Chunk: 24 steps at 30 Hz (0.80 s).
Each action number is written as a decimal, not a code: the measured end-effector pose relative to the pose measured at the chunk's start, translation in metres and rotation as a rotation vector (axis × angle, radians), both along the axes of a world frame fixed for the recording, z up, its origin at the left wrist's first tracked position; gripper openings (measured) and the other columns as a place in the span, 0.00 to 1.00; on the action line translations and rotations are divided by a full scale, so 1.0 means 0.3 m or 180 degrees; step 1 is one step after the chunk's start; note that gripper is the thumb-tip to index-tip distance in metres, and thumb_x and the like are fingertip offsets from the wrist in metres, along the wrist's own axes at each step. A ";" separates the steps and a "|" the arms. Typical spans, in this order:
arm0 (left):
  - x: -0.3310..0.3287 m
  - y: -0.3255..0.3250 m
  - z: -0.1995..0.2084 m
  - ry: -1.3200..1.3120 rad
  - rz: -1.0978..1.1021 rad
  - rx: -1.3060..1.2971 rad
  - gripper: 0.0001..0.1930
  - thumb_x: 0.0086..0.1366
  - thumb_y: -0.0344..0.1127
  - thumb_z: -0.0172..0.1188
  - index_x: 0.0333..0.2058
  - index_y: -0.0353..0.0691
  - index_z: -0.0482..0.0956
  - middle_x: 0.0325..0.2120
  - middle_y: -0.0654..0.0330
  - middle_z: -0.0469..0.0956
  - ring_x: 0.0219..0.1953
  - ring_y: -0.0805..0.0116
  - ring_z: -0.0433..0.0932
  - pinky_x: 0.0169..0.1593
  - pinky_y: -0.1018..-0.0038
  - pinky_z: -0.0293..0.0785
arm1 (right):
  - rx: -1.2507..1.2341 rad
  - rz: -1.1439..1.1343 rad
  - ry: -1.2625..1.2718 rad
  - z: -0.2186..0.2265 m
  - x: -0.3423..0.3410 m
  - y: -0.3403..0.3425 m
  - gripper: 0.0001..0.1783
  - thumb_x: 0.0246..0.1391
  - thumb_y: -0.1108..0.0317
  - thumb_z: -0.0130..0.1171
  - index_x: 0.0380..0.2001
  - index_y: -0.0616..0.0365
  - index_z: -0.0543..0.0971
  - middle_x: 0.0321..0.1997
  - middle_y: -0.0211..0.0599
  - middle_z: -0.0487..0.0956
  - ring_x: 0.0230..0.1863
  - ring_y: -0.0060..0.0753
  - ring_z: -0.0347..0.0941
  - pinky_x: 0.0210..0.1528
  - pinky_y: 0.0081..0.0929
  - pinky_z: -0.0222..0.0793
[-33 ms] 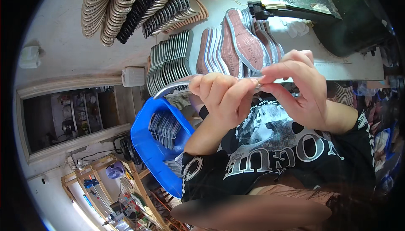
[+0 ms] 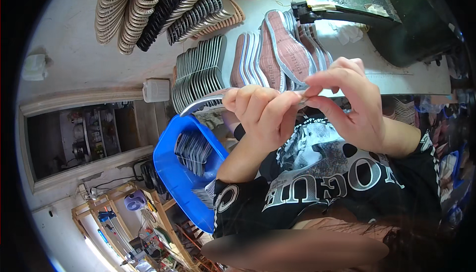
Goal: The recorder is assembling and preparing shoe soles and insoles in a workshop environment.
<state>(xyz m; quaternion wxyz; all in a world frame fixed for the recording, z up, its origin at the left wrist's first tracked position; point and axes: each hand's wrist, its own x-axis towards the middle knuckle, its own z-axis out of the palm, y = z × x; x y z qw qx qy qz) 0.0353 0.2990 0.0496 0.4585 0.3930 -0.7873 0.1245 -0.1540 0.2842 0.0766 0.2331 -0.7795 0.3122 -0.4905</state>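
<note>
My left hand (image 2: pixel 263 113) is closed around a shoe insole (image 2: pixel 201 104) with a shiny silver-grey edge, held nearly edge-on in front of my chest. One curved end sticks out to the left of my fist; much of the rest is hidden by my fingers. My right hand (image 2: pixel 354 103) pinches the insole's other end between thumb and forefinger, close against the left thumb. What lies between those fingertips is too small to make out. Just beyond my hands, on the table, stand pinkish-brown insoles (image 2: pixel 287 48) with pale rims, leaning in rows.
A bundle of grey-edged insoles (image 2: pixel 201 66) stands at the table's left, with stacks of beige and black ones (image 2: pixel 131 16) farther back. A dark machine arm (image 2: pixel 347 11) reaches over the table from the right. Below left, a blue tub (image 2: pixel 168 160) holds more bundled insoles.
</note>
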 end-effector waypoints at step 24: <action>0.025 -0.014 -0.019 -0.0298 0.0057 -0.0770 0.08 0.50 0.37 0.62 0.31 0.54 0.78 0.30 0.74 0.76 0.35 0.77 0.71 0.47 0.71 0.54 | 0.3458 0.1762 -0.1634 -0.072 0.003 0.015 0.09 0.62 0.64 0.53 0.32 0.58 0.72 0.29 0.20 0.70 0.31 0.09 0.63 0.32 0.13 0.59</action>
